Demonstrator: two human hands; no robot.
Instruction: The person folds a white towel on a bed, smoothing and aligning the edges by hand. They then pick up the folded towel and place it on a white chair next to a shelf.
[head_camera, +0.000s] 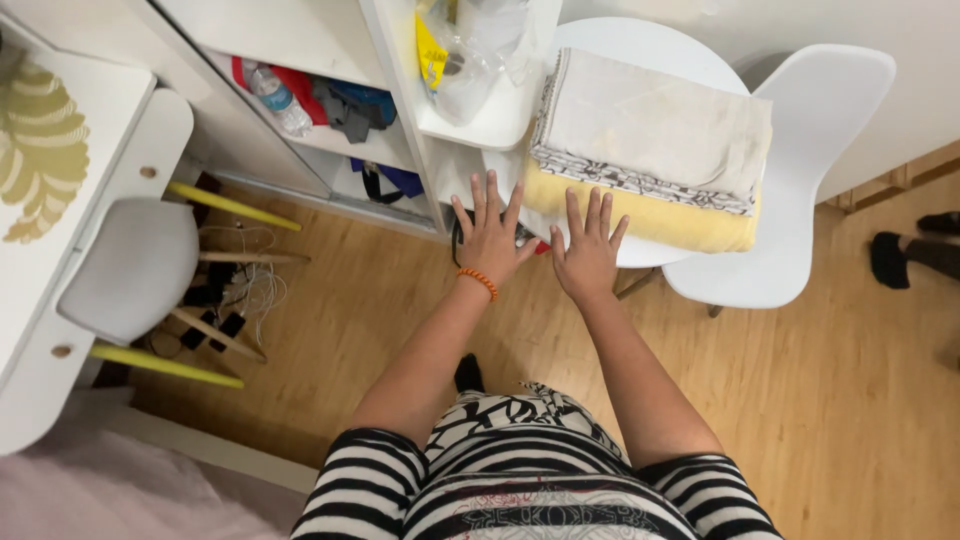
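Striped sleeves, orange bead bracelet (479, 282)

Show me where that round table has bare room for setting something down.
Only the near rim of the round table is bare, by the right hand. Folded towels cover the rest. The shelf by the left hand is crowded with plastic bags.

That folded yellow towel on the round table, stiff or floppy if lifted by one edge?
Probably floppy: the yellow towel is soft folded cloth and would likely droop and unfold. The patterned cloth stacked on it would probably slide off. Both hands hover open near its edge.
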